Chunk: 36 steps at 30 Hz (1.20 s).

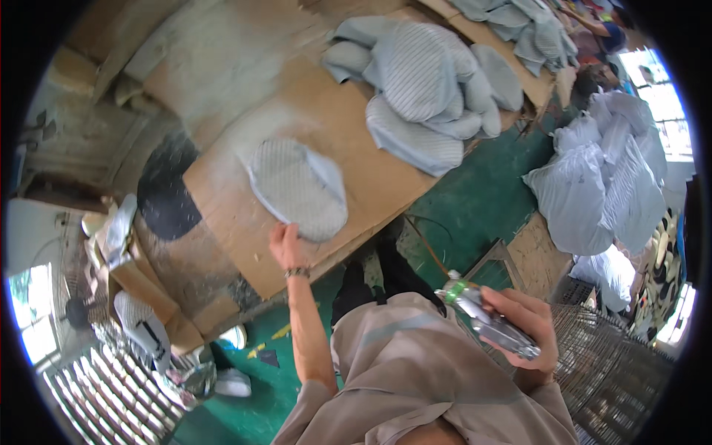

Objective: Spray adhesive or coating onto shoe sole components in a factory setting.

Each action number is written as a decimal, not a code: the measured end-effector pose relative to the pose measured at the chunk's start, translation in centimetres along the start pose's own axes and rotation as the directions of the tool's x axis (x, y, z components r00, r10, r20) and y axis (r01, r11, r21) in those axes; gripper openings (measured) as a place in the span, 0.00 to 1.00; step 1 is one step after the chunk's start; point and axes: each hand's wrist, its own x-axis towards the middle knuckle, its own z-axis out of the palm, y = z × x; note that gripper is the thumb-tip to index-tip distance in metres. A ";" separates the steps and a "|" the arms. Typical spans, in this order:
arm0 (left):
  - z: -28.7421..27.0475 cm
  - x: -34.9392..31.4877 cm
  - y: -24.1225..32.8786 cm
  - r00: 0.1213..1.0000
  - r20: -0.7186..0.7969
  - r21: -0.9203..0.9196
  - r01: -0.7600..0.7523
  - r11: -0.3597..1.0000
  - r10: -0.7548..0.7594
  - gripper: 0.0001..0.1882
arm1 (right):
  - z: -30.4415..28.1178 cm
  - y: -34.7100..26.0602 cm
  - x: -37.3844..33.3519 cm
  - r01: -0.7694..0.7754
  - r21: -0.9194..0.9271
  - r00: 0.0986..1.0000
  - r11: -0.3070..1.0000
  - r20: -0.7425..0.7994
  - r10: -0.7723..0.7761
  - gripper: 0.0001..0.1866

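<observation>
On the cardboard lies an oval, grey-blue ribbed fabric piece (298, 189), its right edge curled up. My left hand (285, 245), with a beaded bracelet at the wrist, is at the piece's near edge, thumb and fingers pinched on it. Away from the table, in front of my right side, my right hand (525, 326) is wrapped round a silver spray gun (486, 315) with a green ring near its nozzle end. Part of the gun is hidden by my fingers.
A heap of similar ribbed pieces (426, 81) covers the table's far right, on cardboard (371, 185) dusted white. Big white sacks (593, 178) stand right. Slatted metal racks (111, 393) sit lower left and right. Another person (604, 33) is at the far right.
</observation>
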 end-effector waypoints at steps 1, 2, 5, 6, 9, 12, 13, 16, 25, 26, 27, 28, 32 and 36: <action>2.0 -0.8 2.5 1.000 0.018 -0.140 -0.007 0.990 0.010 0.03 | -0.6 0.8 0.0 -0.006 0.027 0.998 1.000 0.057 0.004 0.49; 4.3 -1.6 6.2 0.999 0.039 -0.275 -0.009 0.961 0.021 0.01 | -1.6 1.3 0.2 -0.002 0.043 0.996 0.999 0.090 -0.001 0.46; 8.0 -2.7 16.3 0.973 0.232 -0.444 0.107 0.889 -0.001 0.06 | -3.1 2.2 0.4 0.065 0.096 0.997 0.993 0.028 -0.068 0.44; 9.1 -2.7 18.2 0.967 0.253 -0.443 0.092 0.892 0.026 0.06 | -3.2 2.7 0.1 0.074 0.062 0.997 0.995 -0.018 -0.073 0.44; 13.0 -2.5 22.9 0.886 0.440 -0.507 0.114 0.854 0.143 0.09 | -4.0 4.3 -1.0 0.058 0.052 0.994 0.997 -0.099 -0.052 0.43; 19.8 -2.7 26.5 0.800 0.556 -0.550 0.149 0.822 0.227 0.11 | -4.7 6.0 -2.1 0.026 0.002 0.976 1.000 -0.216 -0.025 0.43; 22.1 -2.4 27.7 0.773 0.583 -0.546 0.143 0.826 0.251 0.11 | -5.0 6.4 -2.5 0.034 0.004 0.965 0.999 -0.260 -0.032 0.43; 30.0 -1.9 30.6 0.676 0.664 -0.582 0.197 0.789 0.321 0.12 | -5.8 7.7 -3.4 -0.042 0.020 0.950 0.999 -0.308 0.046 0.41; 55.8 -1.3 34.4 0.548 0.764 -0.603 0.418 0.679 0.341 0.17 | -7.8 11.1 -3.6 -0.185 0.056 0.915 0.981 -0.356 0.193 0.41; 58.5 -0.7 34.1 0.560 0.756 -0.616 0.432 0.659 0.339 0.18 | -8.1 11.3 -3.5 -0.195 0.066 0.915 0.979 -0.348 0.205 0.41; 61.2 -0.3 33.7 0.572 0.749 -0.627 0.447 0.638 0.335 0.20 | -8.4 11.6 -3.5 -0.207 0.075 0.914 0.975 -0.339 0.221 0.41; 63.5 -0.9 33.3 0.571 0.744 -0.638 0.452 0.623 0.347 0.19 | -8.6 11.9 -3.4 -0.217 0.076 0.910 0.973 -0.344 0.230 0.41; 69.2 -1.7 31.5 0.531 0.766 -0.630 0.515 0.581 0.361 0.20 | -9.4 13.2 -3.3 -0.248 0.105 0.900 0.963 -0.342 0.269 0.40; 71.4 -2.5 27.1 0.532 0.817 -0.508 0.479 0.716 0.224 0.21 | -10.3 14.4 -3.1 -0.228 0.093 0.878 0.969 -0.410 0.246 0.39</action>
